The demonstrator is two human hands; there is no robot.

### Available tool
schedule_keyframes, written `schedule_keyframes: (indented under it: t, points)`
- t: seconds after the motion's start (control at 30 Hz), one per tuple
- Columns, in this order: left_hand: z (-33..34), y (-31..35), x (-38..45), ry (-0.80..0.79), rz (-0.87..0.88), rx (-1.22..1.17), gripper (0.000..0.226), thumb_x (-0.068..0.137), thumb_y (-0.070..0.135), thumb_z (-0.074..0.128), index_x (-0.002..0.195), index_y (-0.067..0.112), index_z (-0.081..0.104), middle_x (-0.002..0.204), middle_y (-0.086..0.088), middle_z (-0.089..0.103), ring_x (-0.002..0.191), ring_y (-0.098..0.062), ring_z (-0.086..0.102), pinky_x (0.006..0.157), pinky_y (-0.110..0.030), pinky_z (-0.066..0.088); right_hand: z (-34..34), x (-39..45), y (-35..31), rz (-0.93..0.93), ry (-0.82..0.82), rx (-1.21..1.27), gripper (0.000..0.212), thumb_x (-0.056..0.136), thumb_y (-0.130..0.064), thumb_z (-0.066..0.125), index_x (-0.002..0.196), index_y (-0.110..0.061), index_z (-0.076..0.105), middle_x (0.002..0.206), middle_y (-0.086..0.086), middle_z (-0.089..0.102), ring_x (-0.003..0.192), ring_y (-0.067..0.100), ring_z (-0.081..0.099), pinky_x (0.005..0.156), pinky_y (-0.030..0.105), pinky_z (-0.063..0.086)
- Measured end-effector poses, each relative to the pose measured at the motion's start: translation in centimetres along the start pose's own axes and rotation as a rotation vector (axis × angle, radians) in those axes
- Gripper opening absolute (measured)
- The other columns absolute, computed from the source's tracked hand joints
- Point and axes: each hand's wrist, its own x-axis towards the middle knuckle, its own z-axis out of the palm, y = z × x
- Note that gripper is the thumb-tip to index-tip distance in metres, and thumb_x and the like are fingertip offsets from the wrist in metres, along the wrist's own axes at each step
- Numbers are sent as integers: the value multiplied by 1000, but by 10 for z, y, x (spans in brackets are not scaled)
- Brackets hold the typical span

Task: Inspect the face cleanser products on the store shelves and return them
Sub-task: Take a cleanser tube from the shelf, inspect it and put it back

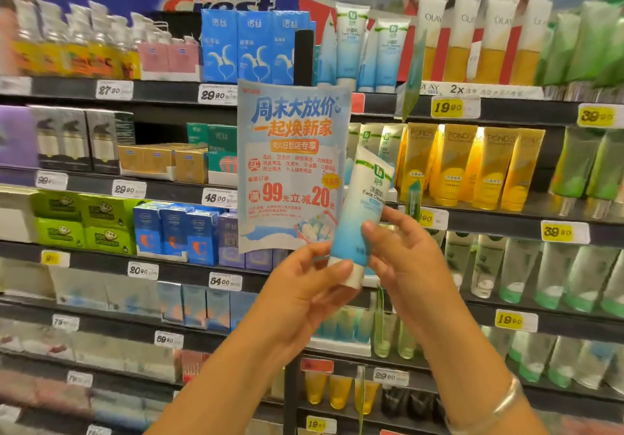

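I hold a white-and-blue face cleanser tube (359, 211) upright in front of the shelves, cap end down and label toward me. My left hand (304, 296) grips the white cap at the bottom. My right hand (405, 259) holds the lower blue body, thumb on the front. Matching tubes (351, 46) stand on the top shelf, and more of them (374, 140) stand on the shelf just behind the held tube.
A blue promotional sign (290, 164) hangs from the shelf edge right of centre-left, beside the tube. Yellow tubes (466, 164) and green tubes (587, 161) fill the shelves to the right. Boxed goods (175, 228) line the left shelves. Price tags run along every shelf edge.
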Motion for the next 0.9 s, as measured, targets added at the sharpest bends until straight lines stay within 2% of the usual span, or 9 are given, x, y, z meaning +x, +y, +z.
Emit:
schedule_keyframes:
  t: [0.07, 0.13, 0.3, 0.4, 0.57, 0.63, 0.77, 0.83, 0.9]
  points:
    - [0, 12, 14, -33, 43, -4, 47, 62, 8, 71, 107, 4, 60, 93, -9, 70, 84, -23, 70, 78, -33, 58, 5, 16, -6, -45, 5, -7, 55, 61, -29, 72, 110, -12, 55, 94, 0, 75, 93, 19, 70, 75, 29, 58]
    - [-2, 23, 29, -66, 84, 18, 49, 60, 10, 71, 108, 5, 59, 92, -7, 71, 84, -21, 70, 80, -33, 57, 12, 32, -12, -89, 8, -17, 50, 59, -30, 72, 104, -15, 56, 91, -1, 75, 91, 18, 71, 73, 27, 58]
    - [-7, 50, 74, -150, 188, 113, 49, 59, 13, 72, 108, 9, 62, 98, -2, 72, 93, -17, 69, 74, -26, 57, 28, 73, -22, -189, 37, -111, 61, 51, -35, 74, 107, -19, 55, 110, 10, 67, 99, 23, 67, 80, 36, 56]
    - [-7, 68, 103, -214, 244, 138, 44, 60, 12, 72, 103, 12, 65, 96, -1, 73, 90, -16, 70, 71, -25, 56, 37, 97, -32, -283, 79, -152, 65, 48, -37, 75, 107, -17, 57, 109, 11, 68, 99, 23, 68, 83, 37, 56]
    - [1, 93, 146, -284, 305, 170, 37, 62, 12, 73, 98, 14, 64, 96, -6, 70, 85, -15, 71, 68, -23, 56, 40, 139, -49, -395, 120, -170, 43, 57, -29, 72, 97, -17, 62, 93, 4, 73, 89, 20, 71, 74, 29, 58]
    - [5, 102, 161, -284, 337, 261, 32, 71, 9, 71, 102, 14, 63, 100, -6, 69, 89, -15, 70, 75, -25, 57, 41, 153, -53, -425, 141, -189, 38, 59, -29, 70, 95, -17, 64, 88, 0, 74, 90, 20, 70, 76, 30, 58]
    - [10, 129, 186, -324, 368, 468, 22, 81, 19, 68, 104, 19, 65, 101, -2, 72, 96, -13, 68, 87, -27, 55, 45, 179, -64, -540, 204, -281, 36, 68, -33, 68, 101, -19, 65, 97, 0, 73, 93, 15, 69, 79, 29, 57]
    - [11, 142, 198, -268, 412, 525, 23, 83, 25, 66, 106, 21, 64, 107, -2, 68, 98, -13, 67, 88, -30, 54, 44, 194, -70, -599, 254, -310, 21, 78, -25, 67, 99, -22, 65, 97, -1, 72, 90, 12, 68, 76, 26, 57]
    - [15, 151, 209, -193, 473, 590, 22, 86, 31, 64, 107, 27, 60, 112, 2, 65, 97, -13, 66, 84, -31, 55, 42, 211, -74, -632, 296, -321, 15, 84, -18, 65, 98, -23, 64, 96, -2, 71, 84, 8, 68, 70, 22, 57]
